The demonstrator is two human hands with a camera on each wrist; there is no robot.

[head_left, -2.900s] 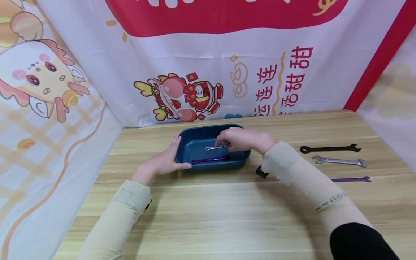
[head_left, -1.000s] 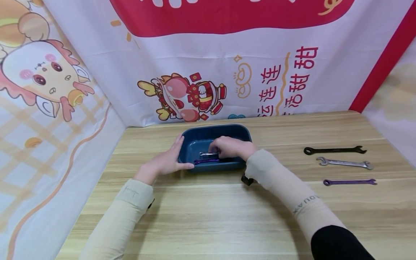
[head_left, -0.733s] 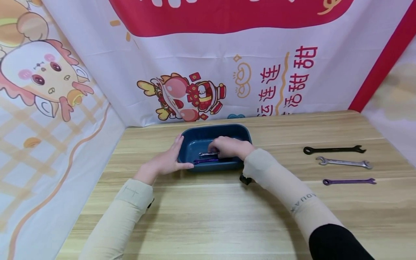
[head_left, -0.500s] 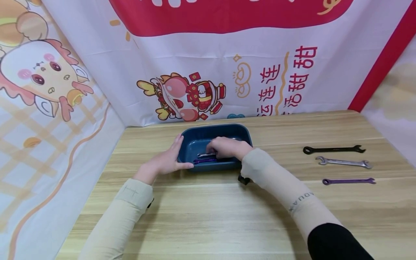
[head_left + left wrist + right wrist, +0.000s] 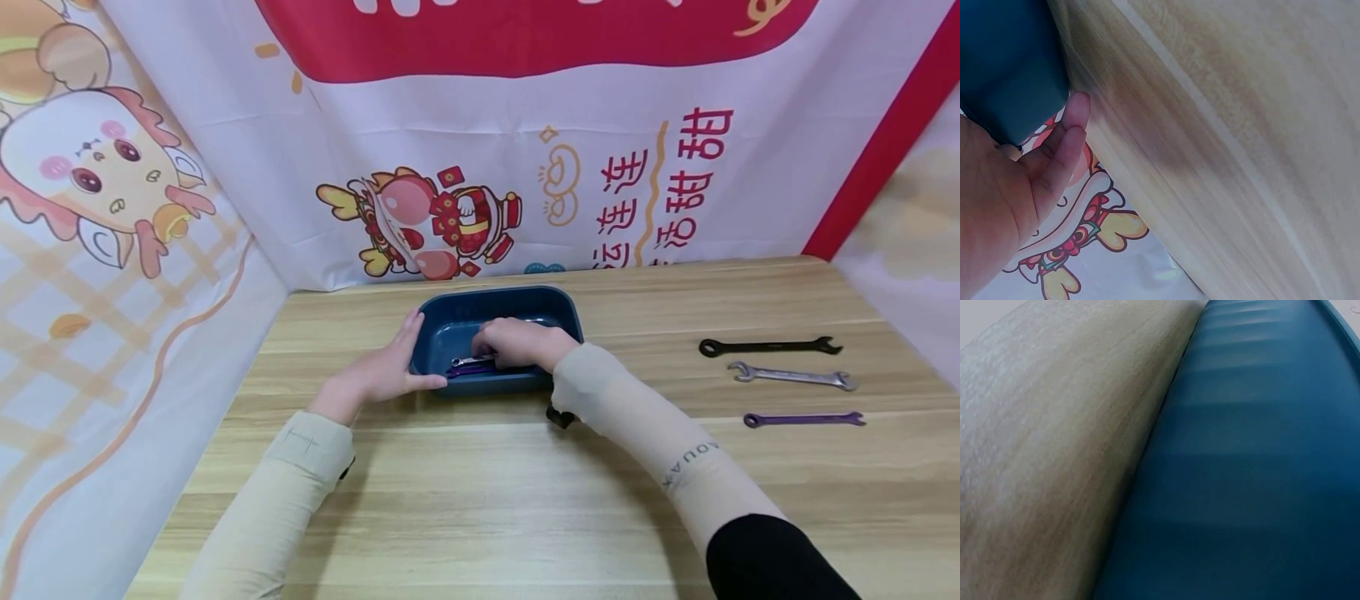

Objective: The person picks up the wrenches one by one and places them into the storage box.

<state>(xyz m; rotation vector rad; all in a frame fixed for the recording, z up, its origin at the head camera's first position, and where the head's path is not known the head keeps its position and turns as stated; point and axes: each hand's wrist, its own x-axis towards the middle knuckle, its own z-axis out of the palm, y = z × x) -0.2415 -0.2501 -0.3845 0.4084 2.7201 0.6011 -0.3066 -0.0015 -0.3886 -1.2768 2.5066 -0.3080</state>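
In the head view, a dark blue rectangular bin (image 5: 495,291) stands on the table near the backdrop. My left hand (image 5: 372,372) rests against its left end, fingers straight and thumb spread along the near side. In the left wrist view, the left hand (image 5: 1010,187) touches the bin's wall (image 5: 1016,75). My right hand (image 5: 513,342) reaches inside with bent fingers and pinches a small silver wrench (image 5: 467,362). Right behind it lies a purple wrench (image 5: 462,372), on the bin floor along the near wall. The right hand covers the right ends of both wrenches. Only the bin's outside (image 5: 1235,456) fills the right wrist view.
On the wooden table (image 5: 465,500), to the right, lie a black wrench (image 5: 772,346), a larger silver wrench (image 5: 791,376) and another purple wrench (image 5: 804,419), roughly parallel. A printed cloth backdrop (image 5: 450,117) rises along the table's back edge and left side.
My right hand has moved nearer and slightly left inside the bin, bringing the small silver wrench down beside the purple one. The left hand stays at the bin's end.
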